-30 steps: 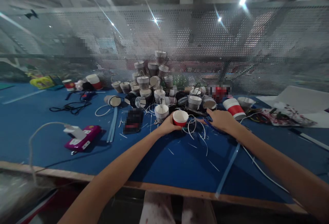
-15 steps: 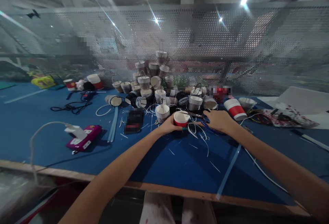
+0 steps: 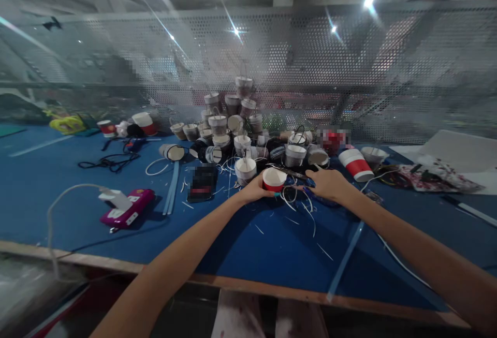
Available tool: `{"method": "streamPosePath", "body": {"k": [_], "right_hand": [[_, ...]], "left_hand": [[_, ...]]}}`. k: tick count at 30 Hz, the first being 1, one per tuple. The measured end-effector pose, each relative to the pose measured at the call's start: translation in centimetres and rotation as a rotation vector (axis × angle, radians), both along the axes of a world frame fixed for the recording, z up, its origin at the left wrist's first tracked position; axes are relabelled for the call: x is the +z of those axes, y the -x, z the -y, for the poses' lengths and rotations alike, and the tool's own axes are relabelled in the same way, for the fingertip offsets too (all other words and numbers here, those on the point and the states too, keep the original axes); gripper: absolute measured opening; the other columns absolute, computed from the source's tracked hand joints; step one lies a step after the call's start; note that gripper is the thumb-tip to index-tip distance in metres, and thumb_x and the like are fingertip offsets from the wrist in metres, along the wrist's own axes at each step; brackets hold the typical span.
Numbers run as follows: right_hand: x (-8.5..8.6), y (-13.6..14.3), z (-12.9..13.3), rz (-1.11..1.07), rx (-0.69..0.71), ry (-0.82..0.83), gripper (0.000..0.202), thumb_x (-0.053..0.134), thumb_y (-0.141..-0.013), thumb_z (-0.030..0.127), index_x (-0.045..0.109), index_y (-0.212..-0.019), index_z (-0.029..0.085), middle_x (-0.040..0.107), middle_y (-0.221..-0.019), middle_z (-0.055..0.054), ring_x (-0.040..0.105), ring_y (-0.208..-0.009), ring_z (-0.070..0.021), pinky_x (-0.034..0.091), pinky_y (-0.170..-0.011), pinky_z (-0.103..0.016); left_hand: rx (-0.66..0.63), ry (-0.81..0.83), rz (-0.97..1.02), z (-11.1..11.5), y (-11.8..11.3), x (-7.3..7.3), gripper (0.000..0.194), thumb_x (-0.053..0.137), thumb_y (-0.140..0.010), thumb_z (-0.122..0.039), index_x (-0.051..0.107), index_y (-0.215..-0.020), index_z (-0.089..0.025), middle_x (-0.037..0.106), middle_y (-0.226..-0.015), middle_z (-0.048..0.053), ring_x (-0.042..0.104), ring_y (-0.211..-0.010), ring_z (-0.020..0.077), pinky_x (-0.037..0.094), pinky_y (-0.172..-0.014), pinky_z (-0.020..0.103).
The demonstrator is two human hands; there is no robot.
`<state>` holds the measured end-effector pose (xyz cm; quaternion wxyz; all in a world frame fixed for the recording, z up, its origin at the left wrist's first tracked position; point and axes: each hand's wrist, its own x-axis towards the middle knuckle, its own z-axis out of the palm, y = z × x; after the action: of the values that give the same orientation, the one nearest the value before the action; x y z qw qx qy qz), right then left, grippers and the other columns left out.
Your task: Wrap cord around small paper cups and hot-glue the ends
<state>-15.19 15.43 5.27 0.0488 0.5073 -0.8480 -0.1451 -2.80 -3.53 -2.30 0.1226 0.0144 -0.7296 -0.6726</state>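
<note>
My left hand point(image 3: 253, 190) is closed around the left side of a small red cup with a white rim point(image 3: 274, 185), held upright just above the table. Scissors point(image 3: 295, 174) with blue handles are in my right hand point(image 3: 329, 185), their blades pointing left at the cup's rim. Whether the blades touch the cup I cannot tell. Thin white strips point(image 3: 306, 206) curl on the table between and below my hands. Just behind my left hand stands a pale bucket-shaped cup point(image 3: 245, 170) with a handle.
Stacked small pale buckets point(image 3: 219, 123) rise at the back centre, before a perforated metal screen point(image 3: 303, 53). Left of my hands lie a phone point(image 3: 202, 182) and a purple power strip point(image 3: 128, 208) with a white charger. A red-and-white cup point(image 3: 356, 165) lies at right, near a patterned bag point(image 3: 438, 175).
The scissors' blades have shifted slightly at the cup's rim, and my right hand has moved a little. My left hand keeps the cup in nearly the same place.
</note>
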Motion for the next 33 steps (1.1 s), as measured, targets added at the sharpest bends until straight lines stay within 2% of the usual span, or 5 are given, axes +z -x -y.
{"method": "streamPosePath", "body": {"k": [5,11,15,24,33], "right_hand": [[-0.3,0.3,0.0,0.007,-0.033,-0.014,0.049,0.026,-0.086,0.048,0.049,-0.112,0.014,0.064,-0.089,-0.018,0.062,-0.084,-0.027,0.042,-0.064,-0.032],[-0.3,1.0,-0.3,-0.025,-0.045,0.058,0.063,0.019,-0.082,0.061,0.049,-0.11,0.013,0.064,-0.092,-0.018,0.062,-0.081,-0.0295,0.043,-0.06,-0.034],[-0.1,1.3,-0.3,-0.03,-0.014,0.087,0.067,0.02,-0.079,0.066,0.05,-0.109,0.014,0.063,-0.094,-0.018,0.061,-0.083,-0.0284,0.043,-0.062,-0.033],[0.5,0.6,0.2,-0.004,-0.032,0.026,0.066,0.022,-0.079,0.065,0.049,-0.113,0.015,0.061,-0.099,-0.019,0.06,-0.087,-0.0292,0.042,-0.064,-0.034],[-0.1,0.3,-0.3,-0.013,0.0,0.03,0.056,0.024,-0.082,0.058,0.049,-0.11,0.016,0.065,-0.088,-0.016,0.062,-0.08,-0.0283,0.041,-0.06,-0.032]], "left_hand": [[-0.014,-0.009,-0.008,0.0,0.0,0.3,0.08,0.075,-0.048,-0.01,0.04,-0.12,-0.014,0.051,-0.119,0.013,0.045,-0.113,0.0258,0.031,-0.099,0.043],[0.078,0.097,-0.074,-0.3,0.1,0.0,0.086,0.079,-0.043,-0.016,0.038,-0.119,-0.013,0.047,-0.121,0.014,0.044,-0.113,0.0257,0.03,-0.1,0.043],[0.117,0.122,-0.114,-0.4,0.3,-0.3,0.084,0.078,-0.043,-0.013,0.039,-0.117,-0.013,0.049,-0.119,0.013,0.045,-0.112,0.0251,0.029,-0.1,0.042],[0.012,0.017,-0.106,0.4,0.3,-0.4,0.079,0.077,-0.047,-0.012,0.041,-0.118,-0.013,0.049,-0.122,0.014,0.044,-0.115,0.0259,0.03,-0.1,0.042],[-0.013,0.003,-0.043,0.3,0.1,0.0,0.078,0.076,-0.05,-0.015,0.041,-0.12,-0.013,0.05,-0.121,0.015,0.045,-0.114,0.0264,0.032,-0.098,0.044]]}}
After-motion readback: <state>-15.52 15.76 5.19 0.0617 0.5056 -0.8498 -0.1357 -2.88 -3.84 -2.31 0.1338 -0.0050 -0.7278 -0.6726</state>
